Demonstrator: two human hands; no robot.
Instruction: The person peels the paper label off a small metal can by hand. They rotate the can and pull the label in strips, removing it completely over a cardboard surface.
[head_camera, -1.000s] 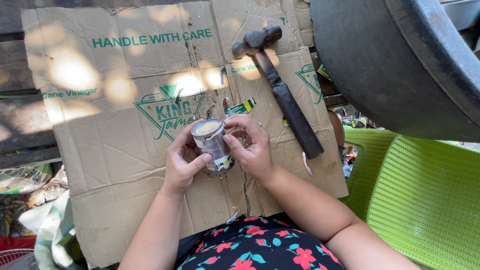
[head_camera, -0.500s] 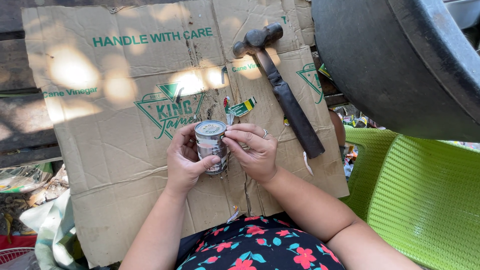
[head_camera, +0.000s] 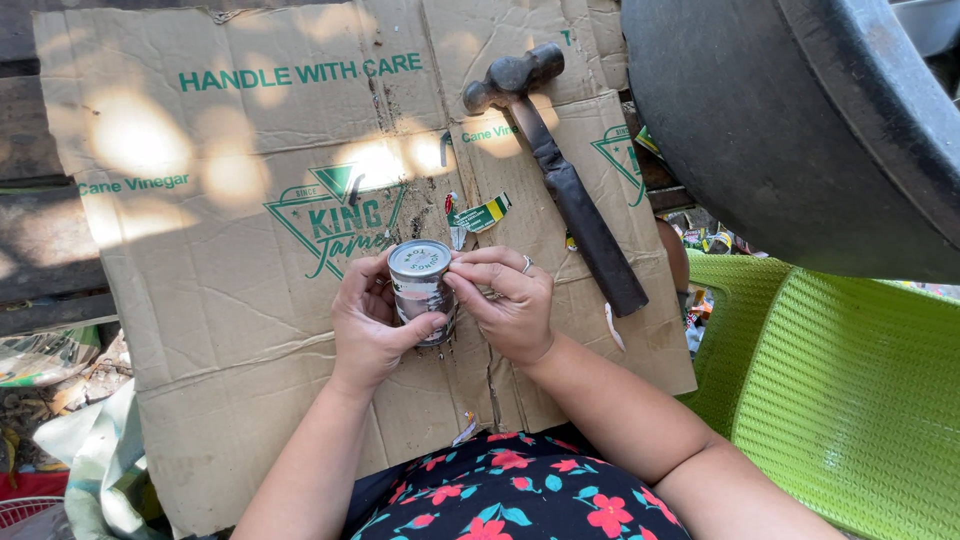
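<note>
a: how are the hands placed?

b: a small tin can (head_camera: 421, 290) is gripped upright between them. the left hand (head_camera: 370, 325) is wrapped around its side, thumb across the front. the right hand (head_camera: 508, 305) is pressed against the other side, fingertips pinched at the rim of the lid. a ring is worn on one finger.

a: and where is the can found?

b: it is held just above a flattened cardboard sheet (head_camera: 200, 250), near the sheet's middle, toward the near edge.

a: what is laid around it?

b: a hammer (head_camera: 560, 175) is laid on the cardboard toward the far right corner, head away, handle slanted down to the right edge. a torn label scrap (head_camera: 478, 214) is seen just beyond the can. a green plastic chair (head_camera: 850, 400) is set off the right edge, and a large dark tub (head_camera: 790, 130) is seen above it.
</note>
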